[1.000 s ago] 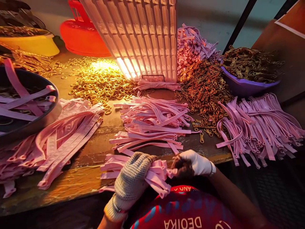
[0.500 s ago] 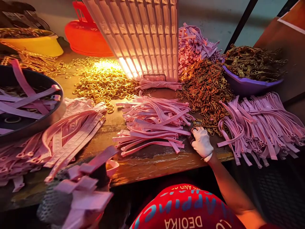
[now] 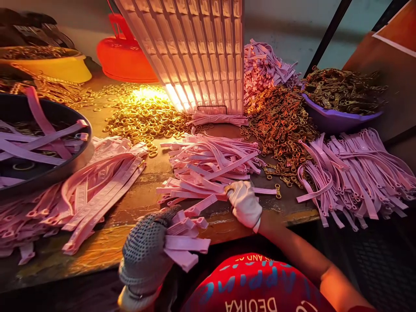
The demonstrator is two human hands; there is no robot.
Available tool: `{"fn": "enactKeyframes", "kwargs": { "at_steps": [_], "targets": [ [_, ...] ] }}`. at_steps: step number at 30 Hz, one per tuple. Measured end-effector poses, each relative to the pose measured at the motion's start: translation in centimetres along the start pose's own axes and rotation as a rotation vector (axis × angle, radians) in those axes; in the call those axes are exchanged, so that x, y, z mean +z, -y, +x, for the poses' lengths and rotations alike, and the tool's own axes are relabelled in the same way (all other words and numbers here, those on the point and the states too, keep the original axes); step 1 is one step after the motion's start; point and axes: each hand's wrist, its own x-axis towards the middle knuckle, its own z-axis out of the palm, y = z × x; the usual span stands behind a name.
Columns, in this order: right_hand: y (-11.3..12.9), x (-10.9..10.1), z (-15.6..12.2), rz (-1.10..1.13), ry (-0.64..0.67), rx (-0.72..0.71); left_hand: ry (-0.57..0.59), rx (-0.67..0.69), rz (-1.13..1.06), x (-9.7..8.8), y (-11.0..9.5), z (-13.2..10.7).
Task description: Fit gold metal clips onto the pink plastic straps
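Observation:
My left hand [image 3: 146, 242], in a grey dotted work glove, is closed around a bunch of short pink straps [image 3: 186, 242] just over the table's front edge. In a white glove, my right hand [image 3: 244, 203] reaches to the front of the middle pile of pink straps [image 3: 211, 158]. Its fingers are curled onto a pink strap at the pile's edge; the palm side is hidden. To the right of that hand a strap end [image 3: 266, 190] sticks out, with a small brass clasp [image 3: 278, 191] at its tip.
Brass rings [image 3: 146, 115] lie heaped under the orange-red lamp [image 3: 126, 58]. A ribbed clear panel [image 3: 201, 56] stands behind the straps. Brass clasps [image 3: 281, 121] are piled beside a purple basin [image 3: 338, 119]. More pink straps [image 3: 360, 169] lie right; a dark bowl [image 3: 81, 151] stands left.
My right hand has moved left from the clasps to the strap pile, and a clasp now lies by a strap end. My left hand has come up and right with its straps.

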Motion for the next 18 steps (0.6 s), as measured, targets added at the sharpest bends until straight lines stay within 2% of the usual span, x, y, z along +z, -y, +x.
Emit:
{"fn": "enactKeyframes", "kwargs": {
  "at_steps": [3, 6, 10, 12, 15, 18],
  "targets": [
    [1.7, 0.8, -1.9, 0.065, -0.1, -0.201, 0.021, 0.128, 0.1, 0.3, -0.6, 0.7],
    [2.5, 1.9, -4.1, 0.126, -0.135, -0.336, 0.094, 0.163, 0.047, 0.4, -1.3, 1.4],
    [1.8, 2.4, -6.3, 0.19, -0.151, -0.35, 0.15, 0.211, -0.001, 0.7, -1.8, 0.9],
    [1.2, 2.3, -6.9, 0.221, -0.134, -0.358, 0.133, 0.267, -0.022, 1.1, -1.9, 0.1],
    [0.8, 2.3, -7.4, 0.271, -0.14, -0.337, 0.144, 0.327, -0.066, 2.0, -2.3, -1.0],
    [0.5, 2.5, -7.8, 0.354, -0.128, -0.298, 0.212, 0.325, -0.111, 3.2, -3.0, -1.9]
  ]
}}
